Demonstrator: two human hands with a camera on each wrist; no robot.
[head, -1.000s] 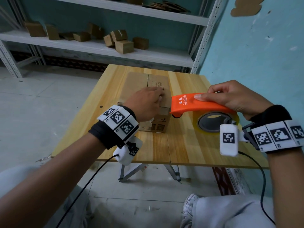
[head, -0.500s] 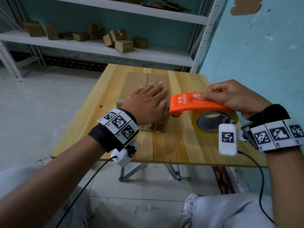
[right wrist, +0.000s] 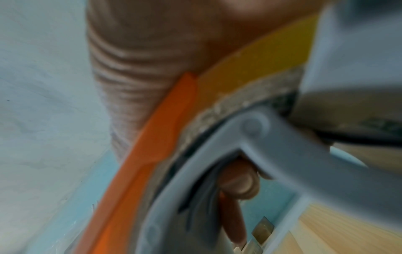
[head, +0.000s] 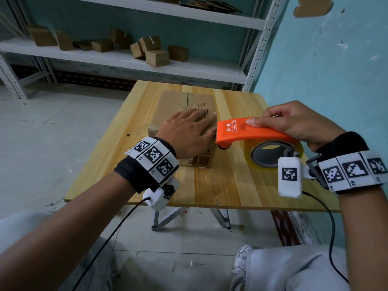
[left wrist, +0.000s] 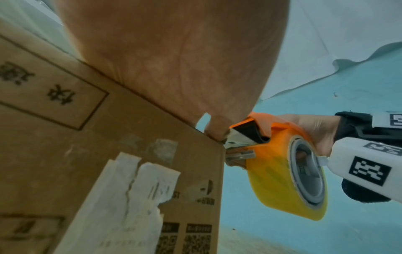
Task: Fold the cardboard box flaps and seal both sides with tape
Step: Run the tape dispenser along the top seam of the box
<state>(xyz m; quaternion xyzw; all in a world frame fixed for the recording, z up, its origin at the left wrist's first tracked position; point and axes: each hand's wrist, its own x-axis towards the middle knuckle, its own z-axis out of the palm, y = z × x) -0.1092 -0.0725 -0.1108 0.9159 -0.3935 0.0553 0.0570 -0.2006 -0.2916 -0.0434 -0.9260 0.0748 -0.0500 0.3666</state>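
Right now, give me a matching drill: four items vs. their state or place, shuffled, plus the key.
Items:
1. left hand
2. right hand
3. cardboard box
4. small boxes

States:
A. grips the orange tape dispenser
B. on the shelf behind
C. flat on the box top
D. flaps closed, on the table

Pairs: 1-C, 2-A, 3-D, 4-B

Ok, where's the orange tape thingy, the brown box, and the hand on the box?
tape dispenser (head: 247, 131): head view, orange top cover.
cardboard box (head: 174, 103): head view, bare top flap.
left hand (head: 186, 131): head view, back of hand.
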